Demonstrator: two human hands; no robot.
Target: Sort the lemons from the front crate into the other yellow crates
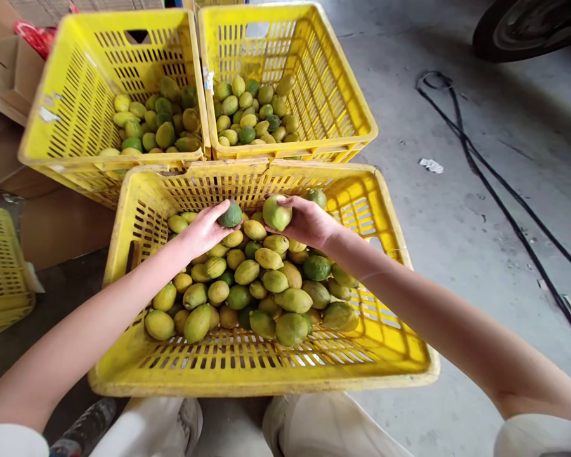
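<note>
My left hand point(206, 230) is closed around a dark green lemon point(231, 214), held above the pile in the near yellow crate point(261, 381). Just to its right, my right hand point(309, 221) grips a larger, pale green lemon point(276, 213) between thumb and fingers. The two fruits are a short gap apart. Beneath both hands lies a heap of yellow and green lemons point(247, 271). A green lemon point(316, 197) shows behind my right hand, near the crate's far wall. The fingers under each held fruit are partly hidden.
Behind stand two more yellow crates, left point(71, 120) and right point(342, 95), each with lemons inside. Cardboard point(9, 70) and part of another yellow crate point(2, 266) are at left. A black cable point(499, 181) crosses the concrete floor near a tyre point(518, 32). A plastic bottle point(88, 426) lies by my leg.
</note>
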